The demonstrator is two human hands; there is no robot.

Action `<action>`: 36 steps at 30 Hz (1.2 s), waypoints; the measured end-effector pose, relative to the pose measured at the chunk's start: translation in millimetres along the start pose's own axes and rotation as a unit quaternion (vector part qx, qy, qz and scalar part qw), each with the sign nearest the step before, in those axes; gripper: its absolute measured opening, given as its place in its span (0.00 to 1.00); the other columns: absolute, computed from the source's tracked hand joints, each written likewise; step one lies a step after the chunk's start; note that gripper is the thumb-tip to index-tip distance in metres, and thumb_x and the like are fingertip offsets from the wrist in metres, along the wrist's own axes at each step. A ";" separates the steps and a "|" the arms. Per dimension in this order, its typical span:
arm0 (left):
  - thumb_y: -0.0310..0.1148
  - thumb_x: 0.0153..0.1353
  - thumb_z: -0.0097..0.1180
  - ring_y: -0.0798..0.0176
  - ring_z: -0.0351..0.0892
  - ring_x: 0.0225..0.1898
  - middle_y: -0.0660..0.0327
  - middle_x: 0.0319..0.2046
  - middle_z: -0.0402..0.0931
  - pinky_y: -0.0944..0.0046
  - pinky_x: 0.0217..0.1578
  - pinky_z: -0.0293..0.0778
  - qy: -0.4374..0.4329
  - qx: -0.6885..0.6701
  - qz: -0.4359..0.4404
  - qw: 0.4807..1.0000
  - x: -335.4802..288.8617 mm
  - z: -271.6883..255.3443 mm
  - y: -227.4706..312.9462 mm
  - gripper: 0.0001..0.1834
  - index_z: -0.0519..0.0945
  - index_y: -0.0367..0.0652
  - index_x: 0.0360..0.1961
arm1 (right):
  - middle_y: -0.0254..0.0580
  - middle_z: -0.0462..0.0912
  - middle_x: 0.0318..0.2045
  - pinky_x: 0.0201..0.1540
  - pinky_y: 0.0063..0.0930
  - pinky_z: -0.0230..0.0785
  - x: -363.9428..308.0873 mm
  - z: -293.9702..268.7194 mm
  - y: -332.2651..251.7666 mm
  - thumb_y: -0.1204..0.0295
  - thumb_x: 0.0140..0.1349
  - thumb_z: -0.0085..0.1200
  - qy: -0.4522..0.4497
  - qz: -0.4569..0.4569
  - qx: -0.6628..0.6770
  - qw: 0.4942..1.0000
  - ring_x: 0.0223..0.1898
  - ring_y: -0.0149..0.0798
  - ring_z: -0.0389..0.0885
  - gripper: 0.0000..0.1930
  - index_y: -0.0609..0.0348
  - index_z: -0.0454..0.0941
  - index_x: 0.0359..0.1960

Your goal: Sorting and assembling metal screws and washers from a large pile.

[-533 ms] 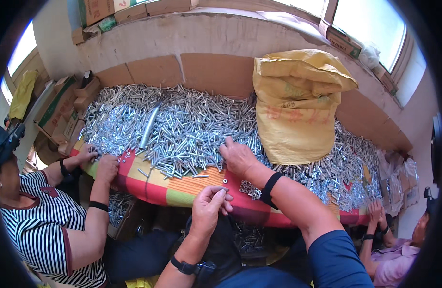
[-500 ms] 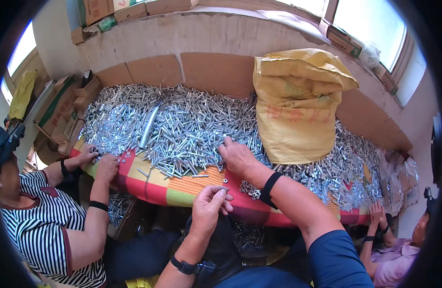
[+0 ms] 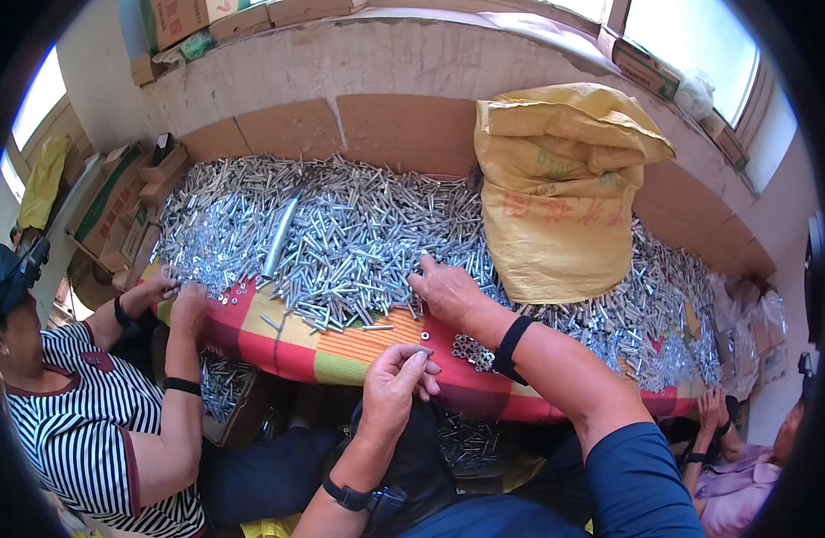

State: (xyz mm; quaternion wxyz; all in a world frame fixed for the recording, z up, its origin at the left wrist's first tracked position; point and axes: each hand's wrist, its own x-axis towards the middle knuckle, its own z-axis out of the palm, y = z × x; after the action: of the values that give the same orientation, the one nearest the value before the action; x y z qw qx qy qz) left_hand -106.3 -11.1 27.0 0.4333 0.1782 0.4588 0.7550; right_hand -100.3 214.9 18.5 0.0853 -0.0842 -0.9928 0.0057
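Pale wall (image 3: 395, 67) curves behind a long table (image 3: 287, 357) covered in a checked cloth, with brown cardboard (image 3: 403, 134) standing along its back edge. Most of the tabletop lies under a heap of silvery metal rods (image 3: 368, 260). A co-worker in a striped shirt (image 3: 94, 430) sits at the left, both hands at the front edge of the heap; another in a pink shirt (image 3: 744, 489) is at the far right. Toward the right, a yellow sack (image 3: 556, 215) sits on the rods.

The right hand (image 3: 448, 291) reaches to the heap's front edge, forefinger extended at the rods, the other fingers curled; whether its grip has hold of one I cannot tell. Nearer the body, the left hand (image 3: 395, 390) has its thumb against a bent forefinger; I cannot tell if that grip holds anything.

A cluster of nuts (image 3: 473, 352) lies near the right wrist, and one single nut (image 3: 425, 336) lies between the hands.
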 end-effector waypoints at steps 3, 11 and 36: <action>0.32 0.72 0.53 0.68 0.81 0.25 0.55 0.33 0.83 0.73 0.24 0.73 0.002 0.004 -0.001 1.000 -0.8 -0.4 0.8 0.10 0.77 0.34 0.46 | 0.55 0.75 0.41 0.33 0.50 0.79 0.1 -4.9 -0.9 0.74 0.58 0.54 -0.003 -0.002 0.014 1.000 0.33 0.56 0.85 0.09 0.54 0.77 0.41; 0.31 0.72 0.52 0.67 0.81 0.24 0.54 0.32 0.83 0.72 0.23 0.72 0.011 0.006 -0.010 1.000 2.8 1.2 -1.5 0.10 0.78 0.34 0.46 | 0.55 0.76 0.41 0.34 0.47 0.80 1.6 0.2 3.9 0.74 0.59 0.53 0.011 -0.014 0.008 1.000 0.35 0.55 0.85 0.09 0.55 0.78 0.42; 0.31 0.72 0.53 0.67 0.81 0.24 0.54 0.32 0.83 0.72 0.23 0.72 0.005 -0.004 -0.004 1.000 3.3 0.0 -1.6 0.09 0.78 0.35 0.45 | 0.54 0.77 0.36 0.38 0.48 0.78 -6.3 4.0 28.2 0.76 0.58 0.55 0.119 0.021 0.135 0.983 0.36 0.58 0.83 0.06 0.59 0.77 0.37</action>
State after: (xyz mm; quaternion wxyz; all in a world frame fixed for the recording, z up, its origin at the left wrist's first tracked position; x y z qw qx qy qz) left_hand -107.3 -8.1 25.3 0.4349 0.1701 0.4587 0.7560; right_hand -90.2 241.6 12.8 0.2133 -0.0931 -0.9636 0.1318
